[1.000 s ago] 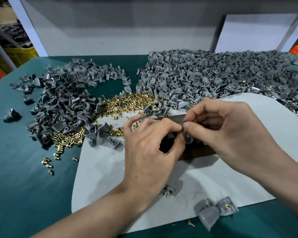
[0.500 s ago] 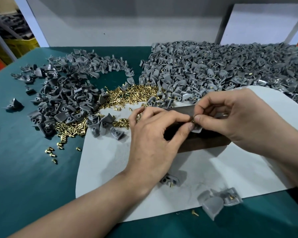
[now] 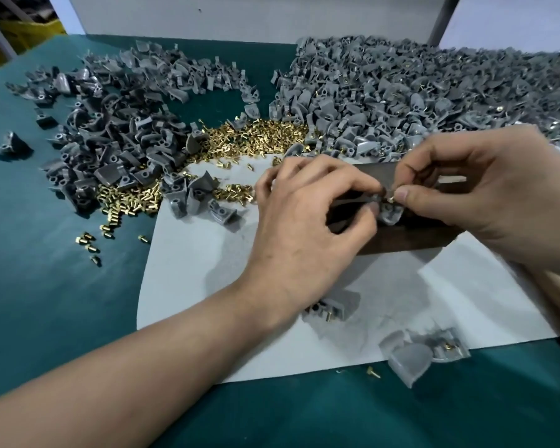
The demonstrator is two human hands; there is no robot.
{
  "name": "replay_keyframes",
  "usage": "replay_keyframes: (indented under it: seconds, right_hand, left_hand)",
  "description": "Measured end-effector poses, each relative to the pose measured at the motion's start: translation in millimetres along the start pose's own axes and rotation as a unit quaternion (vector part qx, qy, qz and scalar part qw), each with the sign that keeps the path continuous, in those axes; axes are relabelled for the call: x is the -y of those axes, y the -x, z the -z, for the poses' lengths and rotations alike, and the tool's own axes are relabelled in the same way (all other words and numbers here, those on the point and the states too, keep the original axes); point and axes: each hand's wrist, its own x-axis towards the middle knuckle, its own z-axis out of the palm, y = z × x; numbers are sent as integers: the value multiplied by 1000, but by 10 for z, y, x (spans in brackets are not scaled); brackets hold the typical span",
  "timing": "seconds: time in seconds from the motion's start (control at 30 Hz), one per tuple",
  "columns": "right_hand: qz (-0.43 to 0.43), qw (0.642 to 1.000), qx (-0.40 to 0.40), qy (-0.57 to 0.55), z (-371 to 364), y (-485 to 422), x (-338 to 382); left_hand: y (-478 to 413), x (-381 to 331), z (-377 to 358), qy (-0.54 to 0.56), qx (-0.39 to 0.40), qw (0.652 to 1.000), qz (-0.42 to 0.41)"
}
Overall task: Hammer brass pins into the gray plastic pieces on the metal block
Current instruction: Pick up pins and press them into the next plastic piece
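Green bench (image 3: 46, 318) carries two heaps of gray pieces (image 3: 401, 101) and one spill of brass pins (image 3: 256, 140). On the one metal block (image 3: 401, 244), left hand (image 3: 304, 237) pinches one gray piece (image 3: 390, 215); right hand (image 3: 485, 195) pinches one brass pin (image 3: 391, 199) just above it.

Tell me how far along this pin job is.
Done: some pieces in the right pile already show brass pins. In hand: the left hand steadies a gray piece on the metal block while the right hand pinches a brass pin at it. Left: the left pile, apparently pinless, and the loose pin heap.
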Motion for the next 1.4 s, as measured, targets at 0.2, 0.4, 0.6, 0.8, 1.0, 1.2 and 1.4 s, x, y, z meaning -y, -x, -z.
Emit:
replay_keyframes:
  seconds: [0.2,0.4,0.6,0.8,1.0,1.2,1.4]
  right_hand:
    - [6,999,-3,40,-13,-8,-26]
    - [4,999,-22,49,-47,2,-36]
    - [-18,1000,-21,0,-62,-16,-18]
    - [-71,994,11,-86,-28,-36,20]
    - [-99,986,46,-125,-6,-71,26]
    - [-128,981,54,-138,-6,-107,60]
    - [-134,982,62,-120,8,-120,49]
  left_hand:
    - [-8,8,-4,36,5,999,16]
    - [-26,9,-6,83,18,995,46]
    - [-20,28,1,144,34,985,88]
    - [-39,29,11,176,46,976,120]
    - [-50,32,10,183,45,973,136]
    - [-51,34,6,180,42,973,136]
    - [-51,32,6,186,42,972,137]
